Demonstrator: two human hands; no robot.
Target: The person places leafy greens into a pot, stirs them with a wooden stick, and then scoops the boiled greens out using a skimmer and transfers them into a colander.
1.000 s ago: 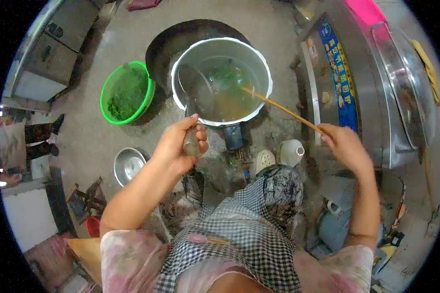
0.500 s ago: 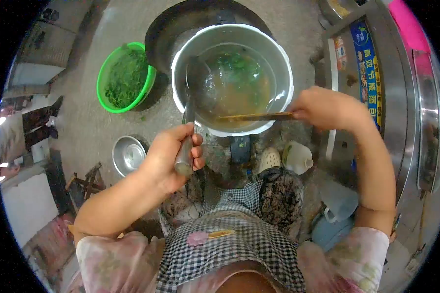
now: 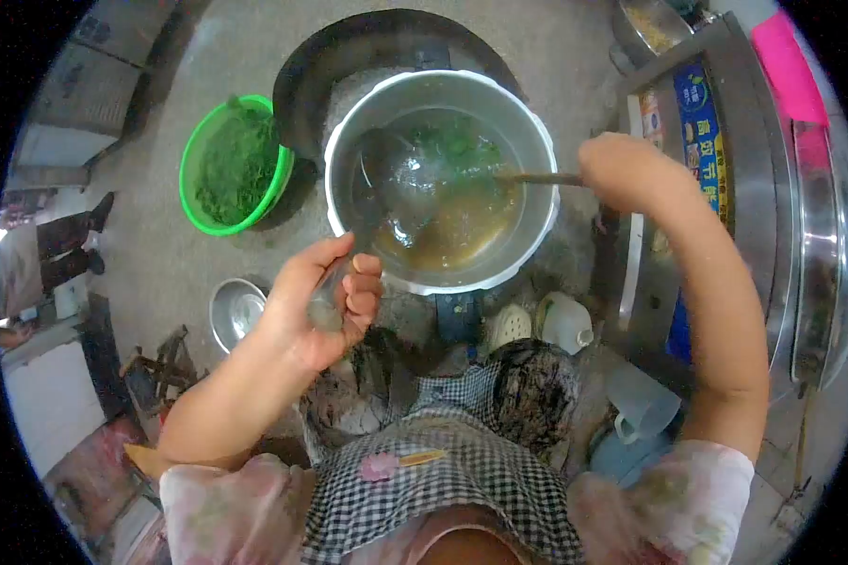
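Observation:
A large metal pot [image 3: 543, 226] holds cloudy yellowish broth [image 3: 443, 240] with green leaves toward its far side. At the pot's near left rim, my left hand [image 3: 325, 301] is closed around the handle of a metal ladle [image 3: 333, 275]. The ladle's other end reaches into the pot, blurred and partly under the liquid. My right hand [image 3: 631, 174], beyond the right rim, grips wooden chopsticks [image 3: 542, 178]; whether one or two sticks show, I cannot tell. Their tips point left into the broth near the greens.
Chopped greens fill a green basket [image 3: 190, 193] on the left. A small metal bowl [image 3: 237, 315] sits nearer me. Behind the pot curves a dark wok-like pan [image 3: 301, 94]. A steel appliance [image 3: 758, 188] stands right; a plastic jug [image 3: 643, 400] and white container [image 3: 565, 325] are below.
The chopsticks have shifted from the near side of the pot up and rightward. My left hand has tilted the ladle, whose head sits lower in the broth. The whole view has shifted slightly.

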